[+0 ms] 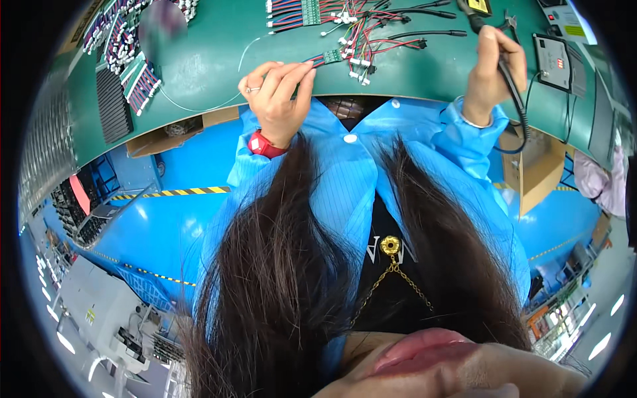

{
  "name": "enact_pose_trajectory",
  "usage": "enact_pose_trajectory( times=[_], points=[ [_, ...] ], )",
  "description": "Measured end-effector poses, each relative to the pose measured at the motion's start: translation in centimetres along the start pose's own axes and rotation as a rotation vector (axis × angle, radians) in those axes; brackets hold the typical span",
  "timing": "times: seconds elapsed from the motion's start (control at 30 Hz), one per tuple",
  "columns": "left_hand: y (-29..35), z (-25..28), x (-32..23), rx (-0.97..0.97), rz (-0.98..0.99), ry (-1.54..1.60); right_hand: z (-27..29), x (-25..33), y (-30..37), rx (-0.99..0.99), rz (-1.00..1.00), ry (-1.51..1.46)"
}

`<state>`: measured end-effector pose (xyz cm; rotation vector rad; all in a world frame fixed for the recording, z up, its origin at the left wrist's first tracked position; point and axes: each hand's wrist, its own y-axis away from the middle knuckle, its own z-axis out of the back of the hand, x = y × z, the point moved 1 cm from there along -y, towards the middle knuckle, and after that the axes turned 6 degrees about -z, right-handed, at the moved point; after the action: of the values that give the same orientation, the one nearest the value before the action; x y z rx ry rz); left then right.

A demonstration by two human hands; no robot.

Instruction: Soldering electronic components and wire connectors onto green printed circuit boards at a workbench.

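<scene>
My left hand (279, 96) is over the near edge of the green bench mat, thumb and fingers pinched on the wires of a small green circuit board (332, 57). Thin red, black and white leads with white connectors (361, 63) fan out beyond that board. Off to the right, my right hand (493, 74) is closed round a soldering iron (475, 22), whose dark handle points away from me. The iron's black cable (519, 126) loops down past the bench edge. Near its far end is a yellow-and-black holder (479, 6), partly cut off.
Wired board panels (310, 12) and black-sleeved cables (431, 33) lie at the back. Bundled wires (116, 40), a wired panel (138, 83) and a black ribbed tray (113, 106) are on the left. A soldering station (553, 61) with a red display stands right. A thin pale strand (192, 108) crosses the mat.
</scene>
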<state>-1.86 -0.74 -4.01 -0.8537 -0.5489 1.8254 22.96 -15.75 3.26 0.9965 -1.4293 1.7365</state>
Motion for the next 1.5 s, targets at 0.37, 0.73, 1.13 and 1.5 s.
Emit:
enact_pose_trajectory(
  times=[0.37, 0.73, 1.13, 1.5],
  points=[
    [-1.4, -2.7, -0.8, 0.098, 0.030, 0.008, -1.9, 2.4, 7.3, 0.137, -0.219, -0.300],
    [-1.7, -2.0, 1.3, 0.130, 0.065, -0.013, -10.3, 1.7, 10.8, 0.235, -0.910, -1.157],
    [-1.5, -1.5, 2.4, 0.122, 0.081, 0.002, -9.3, 1.0, 10.6, 0.262, -0.915, -1.054],
    [-1.3, -1.6, 2.7, 0.094, 0.049, 0.052, -10.7, 3.3, 10.3, 0.216, -1.089, -1.036]
  ],
)
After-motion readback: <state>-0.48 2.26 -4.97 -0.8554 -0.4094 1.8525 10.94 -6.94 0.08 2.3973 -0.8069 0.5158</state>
